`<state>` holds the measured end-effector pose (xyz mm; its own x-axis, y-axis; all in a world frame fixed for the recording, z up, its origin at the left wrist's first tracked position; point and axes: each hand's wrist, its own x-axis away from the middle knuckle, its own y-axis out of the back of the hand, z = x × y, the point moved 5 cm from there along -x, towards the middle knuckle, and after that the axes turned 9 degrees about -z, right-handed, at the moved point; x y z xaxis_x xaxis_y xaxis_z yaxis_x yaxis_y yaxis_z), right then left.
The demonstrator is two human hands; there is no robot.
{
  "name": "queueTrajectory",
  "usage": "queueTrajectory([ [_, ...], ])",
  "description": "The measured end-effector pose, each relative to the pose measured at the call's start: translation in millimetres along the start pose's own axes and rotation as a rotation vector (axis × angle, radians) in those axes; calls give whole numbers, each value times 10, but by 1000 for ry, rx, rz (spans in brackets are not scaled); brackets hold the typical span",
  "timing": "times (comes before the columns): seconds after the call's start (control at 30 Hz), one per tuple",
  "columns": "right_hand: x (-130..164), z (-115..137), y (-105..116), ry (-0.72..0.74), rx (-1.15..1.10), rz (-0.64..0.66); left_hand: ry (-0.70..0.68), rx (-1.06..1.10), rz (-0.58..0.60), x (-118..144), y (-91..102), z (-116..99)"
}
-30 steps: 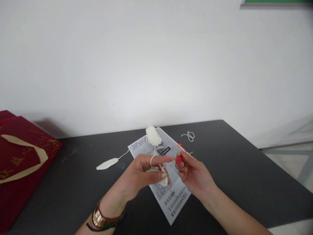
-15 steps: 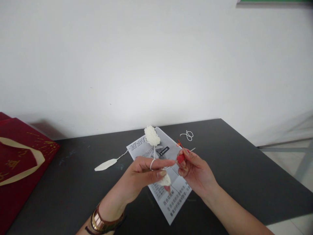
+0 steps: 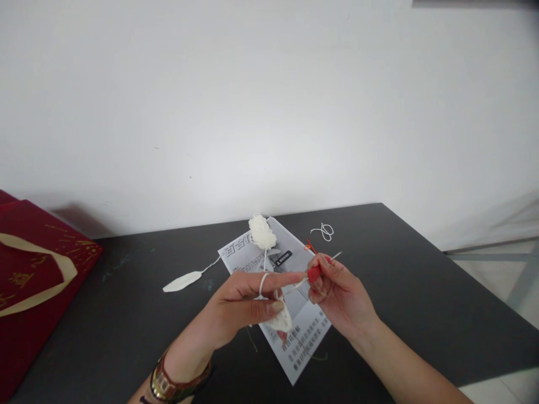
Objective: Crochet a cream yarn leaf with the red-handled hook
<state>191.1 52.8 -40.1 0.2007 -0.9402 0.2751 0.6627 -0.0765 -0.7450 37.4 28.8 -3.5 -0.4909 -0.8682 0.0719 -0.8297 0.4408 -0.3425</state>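
Observation:
Between the thumb and fingers of my left hand (image 3: 240,303) is a small white crochet piece (image 3: 281,321). Yarn loops around my left index finger, which points right, and runs up to a white yarn ball (image 3: 261,231). My right hand (image 3: 339,286) grips a crochet hook by its red handle (image 3: 314,273); its thin shaft reaches left toward the crochet piece. Whether the hook tip sits inside a stitch is too small to tell. Beneath both hands lies a printed sheet (image 3: 295,359).
A finished-looking white leaf-shaped crochet piece (image 3: 182,281) with a yarn tail lies left of the sheet. A loose white yarn scrap (image 3: 324,231) and a thin orange-red tool (image 3: 310,244) lie to the right. At far left stands a red gift bag (image 3: 37,280) on the dark table (image 3: 421,292). Behind is a white wall.
The crochet piece in my left hand has tilted and swung slightly lower. My right hand with the hook has shifted a little to the right.

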Motion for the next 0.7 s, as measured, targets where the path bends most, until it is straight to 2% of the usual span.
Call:
queueTrajectory([
  [0.17,12,-12,-1,8,-3,10,-18,-3,20,-25,-14,6],
  [0.3,22,-32,-16,1,3,9,-86,-137,25,-32,-19,-25],
  [0.47,14,-21,-14,13,-8,-8,-213,-246,-116,-50,25,-99],
  [0.6,2,-35,-17,16,0,-2,-157,-266,-267,-36,52,-68],
  [0.7,-2,-44,-15,18,4,-7,-111,-266,-316,-21,49,-38],
])
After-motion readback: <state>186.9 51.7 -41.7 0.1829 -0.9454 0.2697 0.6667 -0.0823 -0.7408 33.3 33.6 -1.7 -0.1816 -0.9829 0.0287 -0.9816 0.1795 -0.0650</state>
